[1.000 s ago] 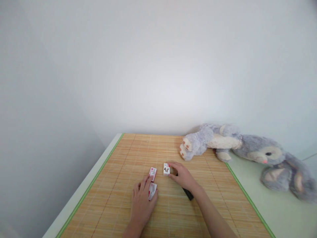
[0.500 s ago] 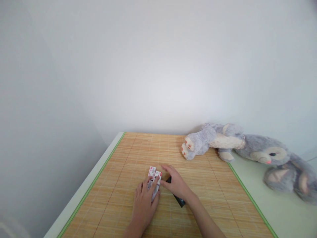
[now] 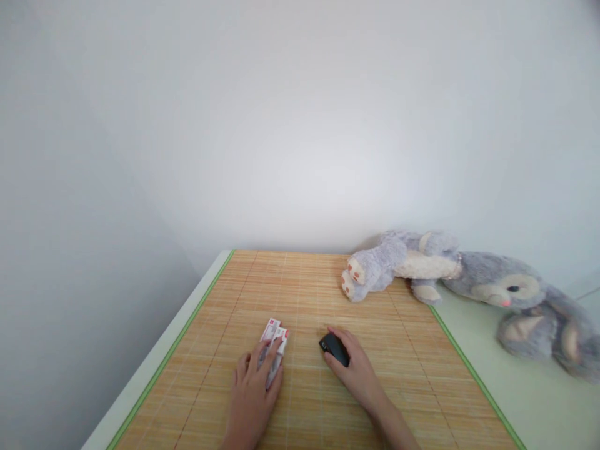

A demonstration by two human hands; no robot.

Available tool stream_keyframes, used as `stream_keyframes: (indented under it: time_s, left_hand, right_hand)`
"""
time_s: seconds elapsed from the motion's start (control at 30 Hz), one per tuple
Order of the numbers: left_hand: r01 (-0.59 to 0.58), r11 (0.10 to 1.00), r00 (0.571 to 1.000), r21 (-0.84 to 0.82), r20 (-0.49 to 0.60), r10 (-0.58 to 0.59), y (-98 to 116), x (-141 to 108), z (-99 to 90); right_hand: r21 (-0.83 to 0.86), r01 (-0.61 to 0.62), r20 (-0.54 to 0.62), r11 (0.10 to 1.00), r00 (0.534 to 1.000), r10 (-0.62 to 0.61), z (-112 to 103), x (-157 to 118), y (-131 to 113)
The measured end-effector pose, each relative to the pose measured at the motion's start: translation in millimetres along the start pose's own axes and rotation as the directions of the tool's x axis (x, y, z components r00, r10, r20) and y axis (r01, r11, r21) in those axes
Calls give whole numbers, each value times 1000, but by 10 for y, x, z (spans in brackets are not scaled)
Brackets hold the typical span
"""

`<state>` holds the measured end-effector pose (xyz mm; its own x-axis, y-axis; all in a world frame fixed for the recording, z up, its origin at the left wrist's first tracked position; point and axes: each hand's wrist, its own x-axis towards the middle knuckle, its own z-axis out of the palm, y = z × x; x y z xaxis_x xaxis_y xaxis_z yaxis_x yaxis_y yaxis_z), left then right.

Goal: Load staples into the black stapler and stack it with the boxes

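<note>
My left hand [image 3: 253,384] lies over two slim white boxes with pink and red print, its fingers across them and its thumb along the right side. The left box [image 3: 270,329] sits slightly farther out than the right box [image 3: 281,342], and the two lie side by side at a slant on the mat. My right hand [image 3: 355,369] is closed around a black oblong object [image 3: 335,348], thumb on the near left side and fingers on the far right side. Its near end is hidden by the palm, so its exact kind is unclear.
A bamboo mat [image 3: 290,287] with green edging covers most of the pale table [image 3: 509,369]. At the far right a grey plush rabbit [image 3: 426,265] lies across the mat's edge, its head and ears on the table. A white wall [image 3: 300,125] stands behind.
My left hand and the two boxes have shifted left and a little nearer. My right hand has moved away from the boxes and taken hold of the black object, whose position and slant have changed.
</note>
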<state>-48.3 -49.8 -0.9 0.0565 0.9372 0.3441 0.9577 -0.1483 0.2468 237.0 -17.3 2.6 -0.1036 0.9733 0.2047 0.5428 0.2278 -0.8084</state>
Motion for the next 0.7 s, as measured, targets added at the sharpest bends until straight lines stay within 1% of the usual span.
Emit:
stream_keyframes:
  time_s: [0.1, 0.17, 0.27, 0.33, 0.37, 0.47, 0.53, 0.6, 0.67, 0.7]
  left_hand:
    - [81, 996, 996, 38, -43, -79, -139, 12, -33]
    - [90, 995, 995, 43, -56, -87, -249, 26, -49]
    - [86, 996, 994, 37, -73, -83, -348, 19, -48]
    - [106, 994, 991, 34, -91, -103, -364, 9, -36]
    - [115, 993, 989, 28, -97, -111, -364, 6, -30]
    - [119, 993, 988, 1, -97, -119, -357, 10, -19]
    - [116, 993, 989, -13, -89, -117, -359, 17, -20]
    - [117, 993, 990, -17, -79, -118, -366, 23, -24]
    - [122, 992, 990, -15, -72, -122, -378, 27, -24]
    - [125, 992, 990, -15, -72, -125, -387, 29, -22]
  right_hand:
    - [-59, 14, -41, 998, 999, -17, -34, -36, -67]
    - [-118, -10, -77, 993, 997, 1, -55, -97, -127]
    - [-159, -138, -122, 978, 985, 119, -9, -195, -222]
    - [-140, -226, -138, 964, 969, 207, 96, -220, -300]
    - [-120, -246, -137, 962, 964, 230, 168, -214, -348]
    - [-7, -220, -73, 976, 973, 219, 410, -140, -534]
    - [123, -197, 13, 973, 980, 197, 559, -84, -675]
    - [253, -193, 127, 948, 978, 165, 684, -50, -805]
    - [321, -200, 220, 926, 967, 132, 795, -35, -906]
    - [326, -200, 246, 924, 962, 122, 849, -29, -944]
